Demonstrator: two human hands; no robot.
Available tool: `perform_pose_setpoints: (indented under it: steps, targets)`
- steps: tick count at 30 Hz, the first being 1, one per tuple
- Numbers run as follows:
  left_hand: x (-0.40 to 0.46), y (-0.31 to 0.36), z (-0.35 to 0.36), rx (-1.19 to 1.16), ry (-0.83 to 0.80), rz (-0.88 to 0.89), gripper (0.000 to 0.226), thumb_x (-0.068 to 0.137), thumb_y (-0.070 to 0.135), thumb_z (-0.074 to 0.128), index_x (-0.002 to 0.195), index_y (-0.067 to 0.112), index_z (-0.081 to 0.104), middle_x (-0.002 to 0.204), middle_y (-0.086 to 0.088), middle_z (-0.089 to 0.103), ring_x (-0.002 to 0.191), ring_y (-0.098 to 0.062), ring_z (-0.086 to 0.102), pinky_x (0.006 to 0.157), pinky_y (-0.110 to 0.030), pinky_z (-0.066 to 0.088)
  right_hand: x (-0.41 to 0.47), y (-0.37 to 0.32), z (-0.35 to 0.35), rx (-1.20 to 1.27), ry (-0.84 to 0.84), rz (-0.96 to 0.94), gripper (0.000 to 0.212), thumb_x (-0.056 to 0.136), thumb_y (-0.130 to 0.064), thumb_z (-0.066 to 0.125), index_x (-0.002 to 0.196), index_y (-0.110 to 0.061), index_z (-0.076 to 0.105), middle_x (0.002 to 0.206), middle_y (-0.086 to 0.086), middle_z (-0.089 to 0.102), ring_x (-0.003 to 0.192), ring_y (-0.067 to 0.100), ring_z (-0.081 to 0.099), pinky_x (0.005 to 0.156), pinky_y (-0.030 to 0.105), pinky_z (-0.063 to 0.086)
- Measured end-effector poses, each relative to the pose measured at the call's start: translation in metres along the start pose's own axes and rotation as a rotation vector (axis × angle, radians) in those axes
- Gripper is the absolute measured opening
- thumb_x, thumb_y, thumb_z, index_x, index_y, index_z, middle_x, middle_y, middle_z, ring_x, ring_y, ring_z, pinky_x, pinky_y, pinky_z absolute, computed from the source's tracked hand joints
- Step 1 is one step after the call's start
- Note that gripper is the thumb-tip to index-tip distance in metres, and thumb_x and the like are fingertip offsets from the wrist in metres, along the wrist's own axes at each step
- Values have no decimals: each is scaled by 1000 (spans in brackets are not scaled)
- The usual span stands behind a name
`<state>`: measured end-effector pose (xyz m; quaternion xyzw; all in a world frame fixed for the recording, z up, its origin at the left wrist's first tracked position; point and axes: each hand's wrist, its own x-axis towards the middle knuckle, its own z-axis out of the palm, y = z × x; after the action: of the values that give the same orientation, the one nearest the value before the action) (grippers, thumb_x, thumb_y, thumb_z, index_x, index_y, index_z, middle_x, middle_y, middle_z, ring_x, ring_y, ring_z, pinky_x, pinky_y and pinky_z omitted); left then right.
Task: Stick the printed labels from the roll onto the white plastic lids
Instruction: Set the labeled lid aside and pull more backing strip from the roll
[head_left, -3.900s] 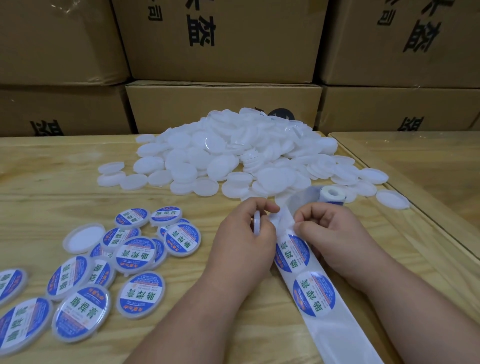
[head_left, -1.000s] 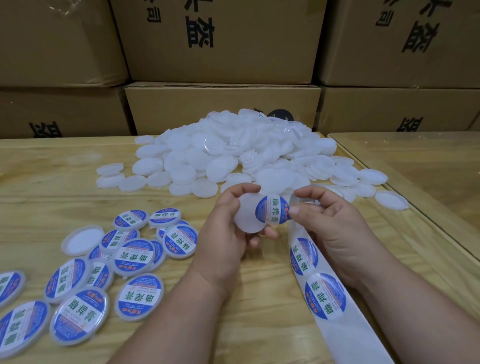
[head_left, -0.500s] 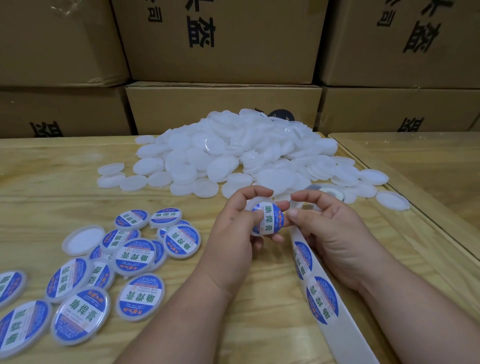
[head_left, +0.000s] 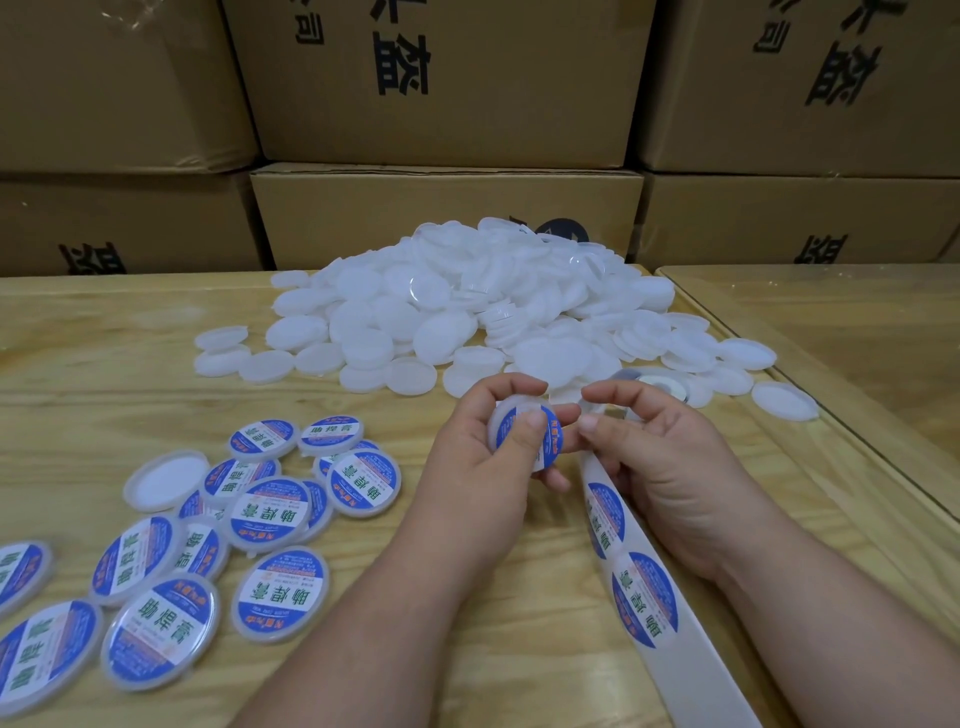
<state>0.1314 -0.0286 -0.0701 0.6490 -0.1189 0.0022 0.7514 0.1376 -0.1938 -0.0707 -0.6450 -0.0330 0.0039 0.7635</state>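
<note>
Head view: left hand (head_left: 483, 467) grips labelled lid (head_left: 524, 434).

Bare tabletop (head_left: 83, 374) lies open at nine to ten o'clock and again at six o'clock between the forearms. The heap of white lids (head_left: 467, 306) blocks twelve o'clock, with stacked cartons (head_left: 447, 218) walling it behind. Labelled lids (head_left: 270, 512) crowd eight o'clock; the label strip (head_left: 649, 597) crosses five o'clock.
</note>
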Motion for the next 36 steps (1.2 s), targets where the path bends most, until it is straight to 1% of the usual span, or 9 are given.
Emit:
perform_pose_setpoints:
  steps: [7, 11, 16, 19, 24, 29, 31, 34, 36]
  targets:
    - [2, -5, -1, 24, 25, -2, 32, 102, 5, 55, 111, 35, 58, 108, 9, 76, 70, -13, 69, 56, -12, 47, 0, 0, -1, 18, 9, -4, 28, 81, -27, 71, 107, -16, 69, 99, 18, 78, 57, 11, 55, 55, 23, 48]
    - [3, -7, -1, 23, 47, 16, 34, 101, 4, 55, 110, 37, 57, 111, 8, 75, 74, -15, 71, 58, -13, 47, -2, 0, 1, 27, 37, -35, 14, 92, -22, 65, 98, -17, 76, 97, 19, 78, 63, 18, 68, 58, 26, 53]
    - [4, -11, 0, 45, 36, 43, 36, 100, 4, 58, 112, 37, 57, 106, 9, 76, 75, -15, 74, 67, -16, 53, -5, 1, 5, -66, 139, -90, 26, 101, -9, 55, 88, -16, 77, 89, 15, 79, 60, 20, 72, 51, 24, 54]
    - [6, -12, -3, 69, 76, 43, 39, 97, 6, 64, 113, 41, 58, 104, 11, 76, 74, -16, 75, 70, -20, 57, -5, 0, 3, -92, 208, -115, 20, 101, -8, 55, 93, -12, 74, 90, 11, 79, 58, 19, 69, 50, 24, 53]
    - [8, -8, -6, -39, 188, -39, 9, 95, 38, 68, 100, 35, 75, 100, 7, 78, 70, -18, 76, 54, -17, 51, -2, 0, -3, -92, 301, -125, 16, 99, -9, 55, 95, -12, 71, 84, 13, 78, 54, 16, 60, 48, 25, 46]
    - [6, -1, -7, -200, 242, -54, 42, 101, 60, 40, 103, 39, 76, 66, -3, 69, 44, -15, 51, 41, -22, 39, 0, 3, -5, -84, 322, -127, 18, 97, -8, 56, 91, -13, 73, 76, 14, 75, 50, 16, 56, 46, 23, 43]
    - [5, 2, -6, -216, 271, -73, 39, 100, 59, 43, 96, 41, 77, 60, 0, 58, 45, -10, 46, 41, -20, 37, 1, 5, -6, -75, 321, -132, 19, 95, -9, 57, 89, -15, 74, 76, 14, 74, 51, 16, 56, 46, 24, 42]
    - [8, -3, -5, -179, 293, -71, 36, 99, 46, 57, 71, 30, 74, 62, 1, 58, 49, -9, 46, 45, -19, 39, 2, 6, -6, -62, 316, -140, 14, 88, -17, 61, 89, -15, 74, 76, 16, 74, 52, 18, 55, 49, 29, 42]
    - [9, -7, -8, -116, 295, -50, 32, 98, 36, 62, 69, 30, 74, 63, 2, 58, 53, -10, 47, 53, -23, 41, 4, 6, -6, -56, 321, -139, 16, 80, -22, 62, 87, -16, 75, 75, 16, 73, 51, 18, 54, 50, 31, 41]
